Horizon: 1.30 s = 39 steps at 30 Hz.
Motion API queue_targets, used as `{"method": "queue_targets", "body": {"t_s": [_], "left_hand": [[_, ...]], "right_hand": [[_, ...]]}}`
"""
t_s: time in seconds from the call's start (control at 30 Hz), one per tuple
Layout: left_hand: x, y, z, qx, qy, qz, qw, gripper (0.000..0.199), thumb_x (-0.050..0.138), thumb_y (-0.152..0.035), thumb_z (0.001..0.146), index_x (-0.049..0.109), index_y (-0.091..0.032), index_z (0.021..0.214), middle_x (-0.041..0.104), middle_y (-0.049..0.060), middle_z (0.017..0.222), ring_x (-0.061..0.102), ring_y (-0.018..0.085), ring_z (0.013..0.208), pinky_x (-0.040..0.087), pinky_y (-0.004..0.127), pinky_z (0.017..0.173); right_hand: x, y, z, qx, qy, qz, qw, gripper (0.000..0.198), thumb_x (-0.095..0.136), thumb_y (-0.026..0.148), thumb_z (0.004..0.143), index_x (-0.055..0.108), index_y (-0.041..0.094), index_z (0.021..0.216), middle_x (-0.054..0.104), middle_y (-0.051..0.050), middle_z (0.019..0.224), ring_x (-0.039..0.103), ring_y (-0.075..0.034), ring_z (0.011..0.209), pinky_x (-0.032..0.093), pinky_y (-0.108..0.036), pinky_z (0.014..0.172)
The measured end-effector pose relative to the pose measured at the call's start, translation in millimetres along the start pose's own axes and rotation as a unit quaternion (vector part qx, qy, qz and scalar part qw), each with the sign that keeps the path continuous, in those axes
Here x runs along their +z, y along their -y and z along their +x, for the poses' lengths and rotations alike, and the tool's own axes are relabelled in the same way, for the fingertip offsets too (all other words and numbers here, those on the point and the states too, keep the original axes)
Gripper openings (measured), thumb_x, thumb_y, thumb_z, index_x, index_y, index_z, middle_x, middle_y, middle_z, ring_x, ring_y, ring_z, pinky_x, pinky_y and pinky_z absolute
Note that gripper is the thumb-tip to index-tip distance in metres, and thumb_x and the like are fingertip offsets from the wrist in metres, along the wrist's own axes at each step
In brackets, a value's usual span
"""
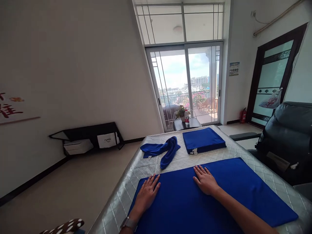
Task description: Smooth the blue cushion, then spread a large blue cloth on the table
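A large blue cloth (180,198) lies spread out flat over the near part of the bed-like surface. My left hand (147,191) rests flat on its far left corner, fingers stretched out. Near the middle of the far edge, my right hand (205,180) lies palm down on the same cloth, fingers slightly spread. Neither hand holds anything. Just beyond my hands is a crumpled, twisted blue cloth (168,150) with a small white tag. To its right sits a neat stack of folded blue cloths (204,139), with white tags at its front corner.
The quilted silver-white cover (117,198) borders the cloth. A black leather chair (290,130) stands close on the right. Beyond the far end are a small dark table (179,126) with a plant (180,111) and bottle (187,117). A black rack (90,133) stands by the left wall.
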State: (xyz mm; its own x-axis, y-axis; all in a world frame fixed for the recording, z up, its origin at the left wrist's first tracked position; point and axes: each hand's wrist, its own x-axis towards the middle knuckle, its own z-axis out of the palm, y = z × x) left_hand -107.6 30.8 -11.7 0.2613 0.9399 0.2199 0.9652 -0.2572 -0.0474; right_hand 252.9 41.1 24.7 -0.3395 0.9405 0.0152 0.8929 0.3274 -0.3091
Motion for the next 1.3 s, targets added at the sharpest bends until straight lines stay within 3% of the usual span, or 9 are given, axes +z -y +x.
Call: {"method": "queue_targets", "body": {"t_s": [0.43,0.83,1.3], "left_hand": [[9.3,6.8,0.7,-0.002,0.006,-0.015,1.000,0.050,0.028,-0.040,0.102,0.030,-0.028,0.150,0.032,0.003,0.157,0.027,0.021,0.145,0.026,0.046,0.117],[-2.1,0.9,-2.6,-0.003,-0.001,0.003,1.000,0.050,0.033,-0.039,0.101,0.035,-0.026,0.149,0.038,0.005,0.154,0.029,0.024,0.144,0.027,0.047,0.116],[-3.3,0.3,-0.6,-0.020,0.016,-0.031,0.999,0.051,0.032,-0.041,0.101,0.031,-0.027,0.150,0.031,0.005,0.157,0.027,0.023,0.145,0.025,0.048,0.117]], "right_hand": [[-8.2,-25.9,1.8,0.030,0.007,0.007,0.999,0.075,0.009,0.062,0.094,0.016,0.019,0.156,0.015,-0.002,0.161,0.006,-0.019,0.148,0.001,-0.041,0.120],[-14.7,-43.8,-4.7,0.073,0.005,-0.026,0.997,0.075,0.012,0.066,0.093,0.015,0.024,0.156,0.014,0.000,0.162,0.007,-0.019,0.148,0.001,-0.041,0.120],[-28.2,-119.2,-24.9,0.135,-0.019,-0.047,0.990,0.080,0.012,0.068,0.092,0.015,0.020,0.156,0.014,0.000,0.162,0.006,-0.019,0.148,0.000,-0.040,0.120]]}}
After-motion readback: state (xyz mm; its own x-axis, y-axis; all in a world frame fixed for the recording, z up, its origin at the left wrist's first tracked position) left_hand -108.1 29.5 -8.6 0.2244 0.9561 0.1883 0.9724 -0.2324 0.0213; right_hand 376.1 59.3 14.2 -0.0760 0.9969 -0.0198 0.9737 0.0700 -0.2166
